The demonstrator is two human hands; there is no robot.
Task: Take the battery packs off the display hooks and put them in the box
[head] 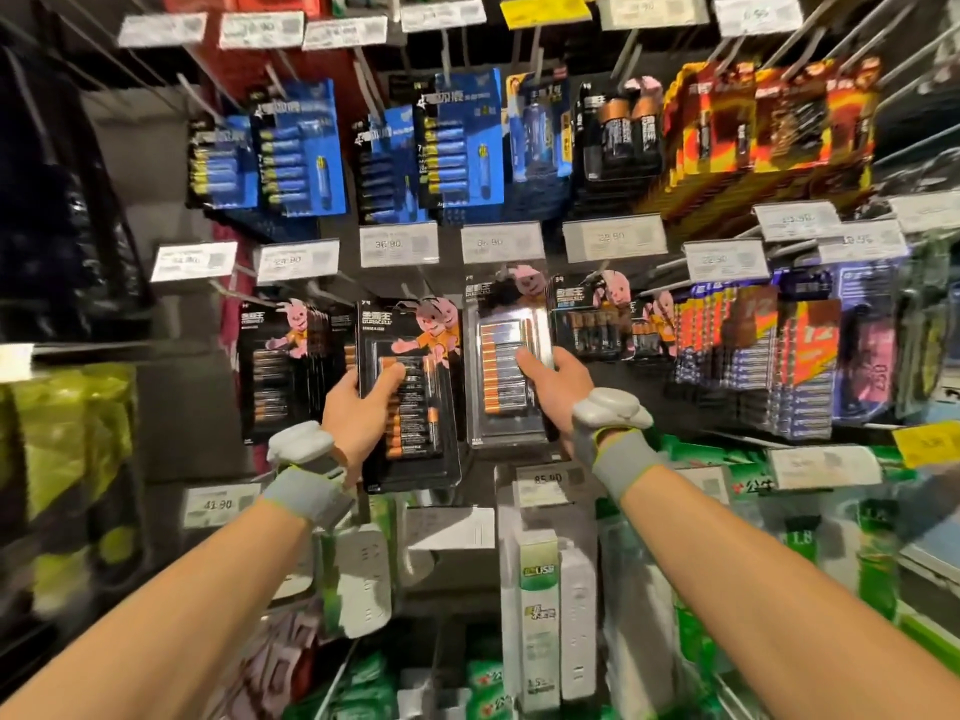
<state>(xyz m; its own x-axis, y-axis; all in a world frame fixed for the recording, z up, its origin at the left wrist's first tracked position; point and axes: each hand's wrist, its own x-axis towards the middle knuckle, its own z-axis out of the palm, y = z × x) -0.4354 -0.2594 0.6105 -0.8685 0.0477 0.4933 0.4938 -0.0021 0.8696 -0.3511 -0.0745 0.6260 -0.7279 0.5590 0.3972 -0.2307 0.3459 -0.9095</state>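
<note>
At the centre of the frame two packs are held at once, one per hand, which is judged to be a way of clearing two neighbouring display hooks [626, 52] in a single pull. The left hand [358, 413] is closed round the left edge of a black battery pack [415, 428], with the thumb laid across its front and the fingers hidden behind the card. The right hand [558, 389] is closed round the right edge of a clear-fronted battery pack [506, 330], again thumb in front and fingers behind. Each pack is gripped low on its outer edge, presumably so that the top hole is left free to slide along its hook. Whether either pack has come off its hook cannot be told, as the tops are blurred beneath the price tags [399, 245]. More battery packs are hung in rows above and to both sides, so most of the task is judged to remain. The box is not in view, and power strips [576, 615] are hung in the lower centre of the frame
</note>
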